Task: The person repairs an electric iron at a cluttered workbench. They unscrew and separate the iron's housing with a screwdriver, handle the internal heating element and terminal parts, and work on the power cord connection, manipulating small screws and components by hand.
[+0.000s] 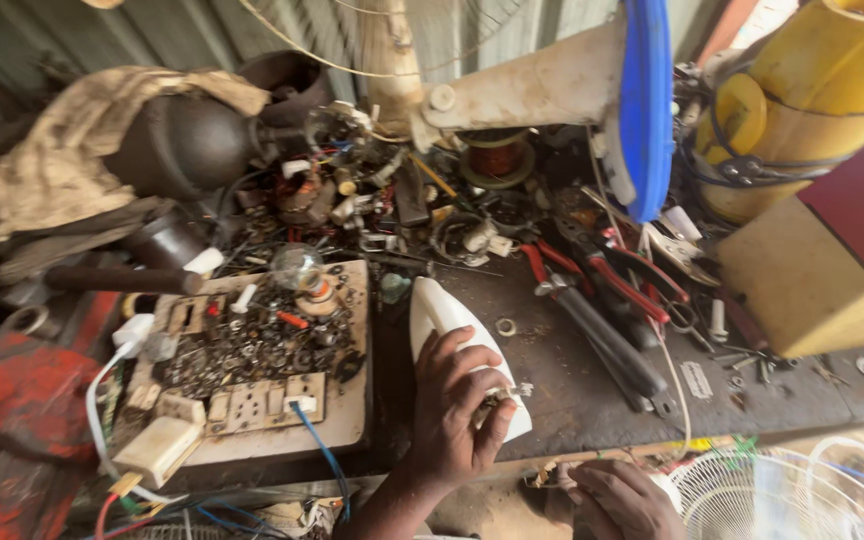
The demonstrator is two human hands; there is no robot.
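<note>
The left hand (pixel 455 410) presses down on the white casing (pixel 452 340), pinning it flat on the bench (pixel 592 385). Right of the casing, the right hand (pixel 620 498) pinches 1 small part; what it is, I cannot tell.

yellow box with red top (pixel 832 260), right of bench

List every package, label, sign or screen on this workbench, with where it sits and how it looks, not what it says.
Box: right side of the bench, boxy, yellow with a dark red top face.
Small tag: flat on the dark benchtop right of the pliers, pale rectangle with marks too small to make out.
No screens or signs show.
The left hand rests on a white plastic cover, which bears no label.
</note>
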